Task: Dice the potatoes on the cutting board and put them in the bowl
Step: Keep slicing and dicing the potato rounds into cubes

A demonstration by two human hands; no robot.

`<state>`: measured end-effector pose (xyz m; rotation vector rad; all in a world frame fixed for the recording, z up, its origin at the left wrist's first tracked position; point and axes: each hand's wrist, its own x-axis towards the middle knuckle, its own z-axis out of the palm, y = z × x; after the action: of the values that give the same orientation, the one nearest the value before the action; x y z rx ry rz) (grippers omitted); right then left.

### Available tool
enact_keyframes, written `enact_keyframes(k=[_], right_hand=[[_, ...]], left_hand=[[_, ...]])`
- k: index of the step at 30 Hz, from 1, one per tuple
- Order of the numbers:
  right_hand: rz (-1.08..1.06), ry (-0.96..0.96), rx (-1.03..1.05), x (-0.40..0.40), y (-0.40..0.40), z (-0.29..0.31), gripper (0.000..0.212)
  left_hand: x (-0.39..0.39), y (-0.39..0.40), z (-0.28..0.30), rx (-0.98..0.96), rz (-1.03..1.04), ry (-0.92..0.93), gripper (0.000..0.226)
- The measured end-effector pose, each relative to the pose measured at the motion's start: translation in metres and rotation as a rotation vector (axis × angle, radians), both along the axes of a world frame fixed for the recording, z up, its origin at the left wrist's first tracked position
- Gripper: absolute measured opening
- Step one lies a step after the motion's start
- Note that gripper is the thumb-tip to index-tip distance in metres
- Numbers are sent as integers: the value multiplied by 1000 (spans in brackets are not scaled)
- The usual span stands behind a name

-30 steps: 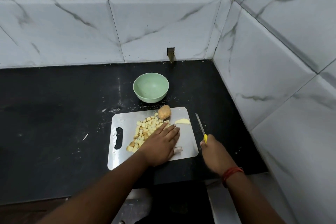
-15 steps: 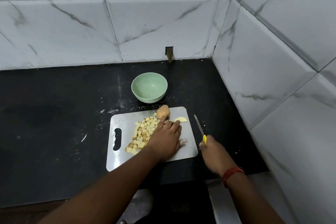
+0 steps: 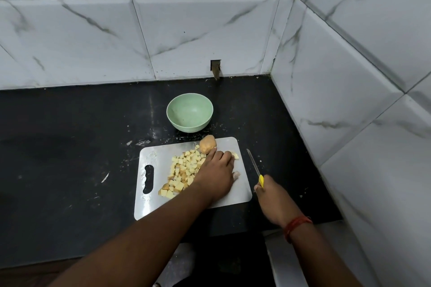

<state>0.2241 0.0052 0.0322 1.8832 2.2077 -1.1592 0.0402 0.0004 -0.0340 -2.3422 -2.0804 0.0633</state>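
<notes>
A pile of pale yellow potato cubes (image 3: pixel 184 168) sits on the steel cutting board (image 3: pixel 158 202); the left hand (image 3: pixel 215 173) reaches flat-fingered toward the unpeeled brown potato (image 3: pixel 207 144). The right hand (image 3: pixel 271 196) clamps a yellow-handled knife (image 3: pixel 254 166). The green bowl (image 3: pixel 189 112) looks empty (dicing's probably next).

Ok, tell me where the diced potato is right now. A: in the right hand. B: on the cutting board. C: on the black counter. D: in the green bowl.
B: the potato cubes lie piled on the cutting board, beside the left hand; the green bowl holds none.
</notes>
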Motion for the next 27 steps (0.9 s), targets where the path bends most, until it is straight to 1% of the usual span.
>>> enact_keyframes(k=[4,9,12,14,16,20,24,27], right_hand=[[-8,3,-7,1,0,2,17],[-1,4,4,4,0,3,17],[2,6,8,4,0,3,16],[6,6,18,4,0,3,16],[11,8,29,3,0,2,17],[26,-2,29,2,1,2,16],[37,-7,11,1,0,1,17],[61,-52,-17,-2,-2,-1,17]], left_hand=[[4,2,-2,19,35,10,62],[8,-1,-3,-21,46,-19,66],[12,-5,-4,-40,61,3,67],[13,-9,-8,-4,60,23,68],[13,-12,-12,47,37,4,70],[13,-17,-16,121,-40,-35,64],[4,-27,-16,97,-15,-56,63],[-2,-32,-17,131,-36,-19,63]])
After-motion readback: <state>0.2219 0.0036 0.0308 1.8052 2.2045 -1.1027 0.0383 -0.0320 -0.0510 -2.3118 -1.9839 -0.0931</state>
